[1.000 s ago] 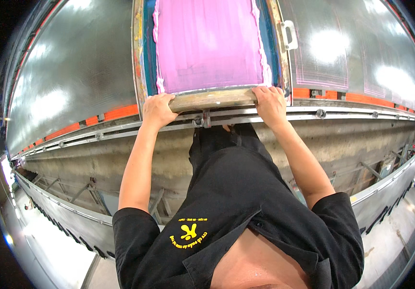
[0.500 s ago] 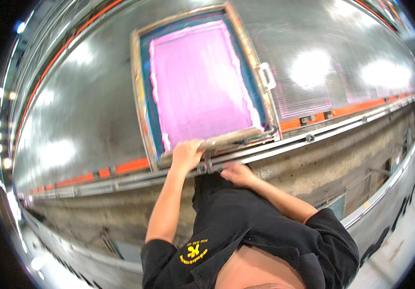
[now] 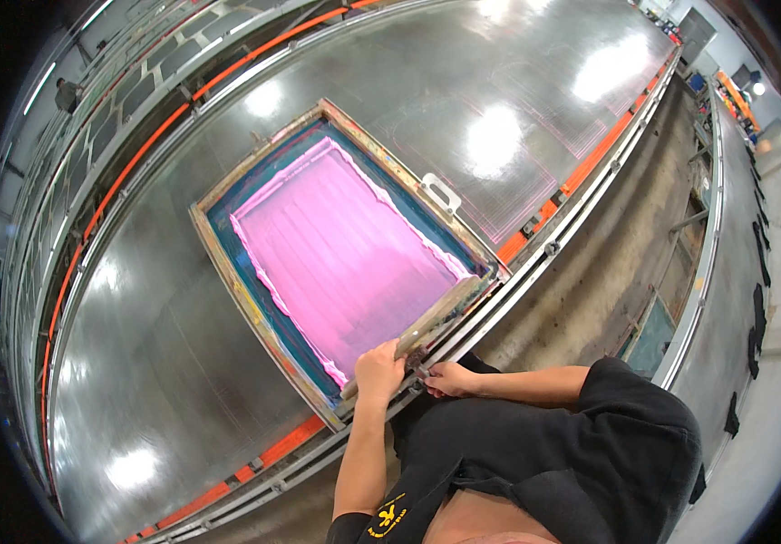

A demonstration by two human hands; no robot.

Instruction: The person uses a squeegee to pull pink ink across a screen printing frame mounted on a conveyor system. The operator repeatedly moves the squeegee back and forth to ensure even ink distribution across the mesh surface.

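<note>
A screen-printing frame (image 3: 258,322) with a wooden rim, teal border and pink ink (image 3: 336,245) lies on a long metal table (image 3: 155,381). Along its near end runs a wooden bar (image 3: 437,317), and my left hand (image 3: 378,372) is closed on it. Just to the right and lower, my right hand (image 3: 445,380) has its fingers closed on a small metal clamp (image 3: 417,357) at the table's edge rail. A white handle (image 3: 440,192) sits on the frame's right side.
Metal rails (image 3: 594,189) with orange strips (image 3: 573,177) edge the table. A second rail-edged table (image 3: 727,272) with dark items stands at right, beyond a concrete trough (image 3: 553,308). Rows of racks (image 3: 118,109) run at upper left, where a person in dark clothing (image 3: 67,93) is visible.
My right hand left the wooden bar and moved down to the clamp on the rail. My left hand stayed on the bar. The view has rotated, showing more of both rows.
</note>
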